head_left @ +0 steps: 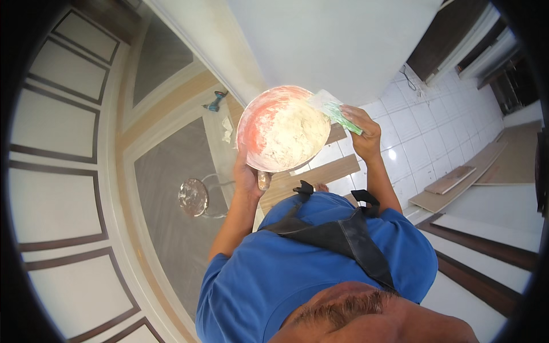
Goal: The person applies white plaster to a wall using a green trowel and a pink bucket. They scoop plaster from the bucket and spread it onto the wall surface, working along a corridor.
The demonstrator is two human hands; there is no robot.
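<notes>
Cream paste (297, 134) fills bowl (251, 123), just beyond left hand (247, 174), clasped on its side; right hand (366, 130) closed round scraper (338, 115), leftward over rim. Step: apparently mixing; next stroke calls for steady bowl.

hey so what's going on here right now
The left hand holds up a reddish bowl of pale, lumpy mix. The right hand grips a green-handled scraper, its blade at the bowl's right-hand rim. A blue power drill sits off to the left, in neither hand.
</notes>
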